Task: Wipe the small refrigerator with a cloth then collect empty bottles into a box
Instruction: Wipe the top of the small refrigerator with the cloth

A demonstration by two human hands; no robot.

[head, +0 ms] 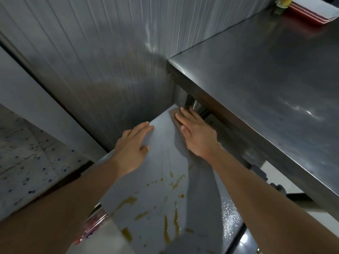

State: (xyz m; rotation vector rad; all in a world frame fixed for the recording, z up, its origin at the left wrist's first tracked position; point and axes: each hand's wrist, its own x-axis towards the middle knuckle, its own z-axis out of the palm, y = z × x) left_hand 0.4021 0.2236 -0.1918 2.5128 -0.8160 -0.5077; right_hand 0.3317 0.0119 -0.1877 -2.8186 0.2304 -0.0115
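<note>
The flat grey top of the small refrigerator (165, 180) is seen from above, wedged between a ribbed metal wall (91, 61) on the left and a stainless steel desk (266, 88) on the right, whose surface stands higher than the refrigerator top. A brownish cloth (174, 116) is pressed flat under the right hand (196, 132) at the far right corner of the refrigerator top, just beside the desk's edge; the fingers are laid out straight over the cloth, with only a strip of it showing past them. The left hand (134, 145) is rested on the far left edge of the top, its fingers extended and relaxed, nothing being gripped. Yellow-brown stains (170, 208) are spread in streaks and drops over the near half of the top, between the two forearms. At the desk's far right corner a stack of red and white trays (310, 11) is seen, with a yellow-green container (282, 2) just beside it, cut off by the frame. A speckled floor (27, 162) is visible at the lower left.
</note>
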